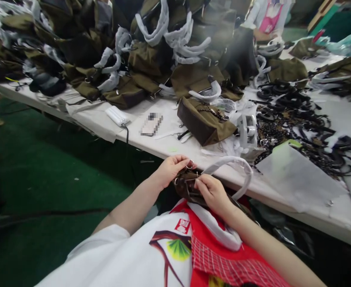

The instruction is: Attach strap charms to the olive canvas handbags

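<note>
A dark brown-olive handbag rests against my body at the table's front edge. One of its handles, wrapped in white, arches over the table edge, and another wrapped handle hangs down over my red apron. My left hand pinches a small metal ring at the bag's end. Close beside it, my right hand has its fingers pressed together on the bag's upper edge near a zipper. Whatever lies inside the right fingertips is hidden.
Olive bags with white-wrapped handles are heaped along the table. One olive bag lies just ahead, near a phone and a white power bank. Black straps and chains pile up at right. Another person stands across the table.
</note>
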The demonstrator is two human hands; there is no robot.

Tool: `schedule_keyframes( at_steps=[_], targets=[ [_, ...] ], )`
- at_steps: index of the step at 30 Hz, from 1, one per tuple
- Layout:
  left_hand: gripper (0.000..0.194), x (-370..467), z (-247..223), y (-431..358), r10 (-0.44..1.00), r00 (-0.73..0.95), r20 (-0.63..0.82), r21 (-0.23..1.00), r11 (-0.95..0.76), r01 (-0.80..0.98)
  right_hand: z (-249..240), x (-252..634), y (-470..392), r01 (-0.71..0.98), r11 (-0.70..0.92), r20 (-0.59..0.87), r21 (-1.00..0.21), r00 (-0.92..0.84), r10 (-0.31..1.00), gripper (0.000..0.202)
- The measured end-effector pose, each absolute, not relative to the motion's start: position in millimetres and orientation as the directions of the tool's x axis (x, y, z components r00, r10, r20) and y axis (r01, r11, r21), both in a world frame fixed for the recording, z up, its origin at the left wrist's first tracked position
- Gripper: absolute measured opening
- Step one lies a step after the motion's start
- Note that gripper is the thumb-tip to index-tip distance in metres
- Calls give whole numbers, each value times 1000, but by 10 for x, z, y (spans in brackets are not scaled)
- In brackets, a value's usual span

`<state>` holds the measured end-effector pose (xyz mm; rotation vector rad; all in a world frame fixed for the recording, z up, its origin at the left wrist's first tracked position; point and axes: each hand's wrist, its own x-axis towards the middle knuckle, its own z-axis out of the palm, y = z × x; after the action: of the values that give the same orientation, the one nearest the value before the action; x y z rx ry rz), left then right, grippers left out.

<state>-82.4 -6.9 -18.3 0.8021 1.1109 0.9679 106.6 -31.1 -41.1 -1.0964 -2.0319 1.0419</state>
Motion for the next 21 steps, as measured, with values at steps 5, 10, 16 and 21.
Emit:
schedule_keyframes(
  at_steps=[5,10,16,21],
  targets=[
    [27,-1006,-188,70,989,-146,-18,966,55,251,-425,1064,-281,396,344,123,-852,-487,865,27],
    [28,-1130,-180,243,975,-220,-30,988,62,141,-442,1081,-254,406,338,113,-849,-486,867,29],
    [25,-1077,-140,262,982,-155,-108,992,97,-77,-498,1150,-221,394,229,36,-890,-439,898,28],
    [24,-1034,-151,165,981,-26,-190,978,192,83,-493,1162,-226,382,203,21,-902,-429,903,28]
  ],
)
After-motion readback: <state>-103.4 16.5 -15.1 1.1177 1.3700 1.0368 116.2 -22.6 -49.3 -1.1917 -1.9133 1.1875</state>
